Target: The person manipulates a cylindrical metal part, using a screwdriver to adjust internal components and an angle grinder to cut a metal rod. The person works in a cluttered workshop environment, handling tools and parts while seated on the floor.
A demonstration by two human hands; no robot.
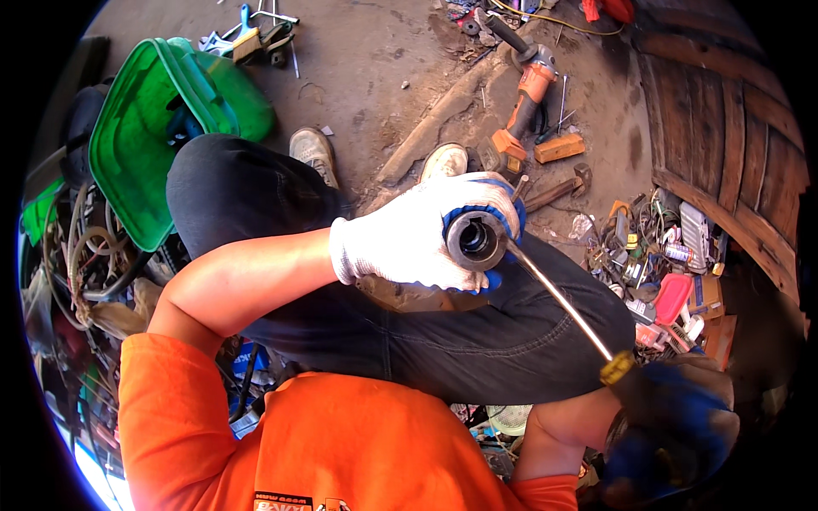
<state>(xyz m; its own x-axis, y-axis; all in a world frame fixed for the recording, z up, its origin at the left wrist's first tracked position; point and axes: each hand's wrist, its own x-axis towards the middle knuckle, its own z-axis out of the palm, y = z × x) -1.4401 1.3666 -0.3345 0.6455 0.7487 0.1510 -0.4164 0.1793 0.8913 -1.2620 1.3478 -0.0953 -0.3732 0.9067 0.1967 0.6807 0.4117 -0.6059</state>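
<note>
My left hand (409, 230), in a white glove with blue on the fingers, is wrapped round a hollow round metal part (477, 242). Its open end faces up and shows a dark bore with notches inside. My right hand (682, 426), in a blue glove, is low at the right and partly in shadow. It is closed on the handle of a long screwdriver (564, 301) with a yellow and black collar. The shaft slants up to the left, and its tip meets the right edge of the metal part. Whether the tip presses into anything cannot be made out.
An orange and black angle grinder (535, 89) lies ahead beside an orange block (559, 148) and a hammer (554, 196). At the left, a green bin (128, 153) leans over. Mixed small parts (656, 255) are heaped by wooden planks (724, 119).
</note>
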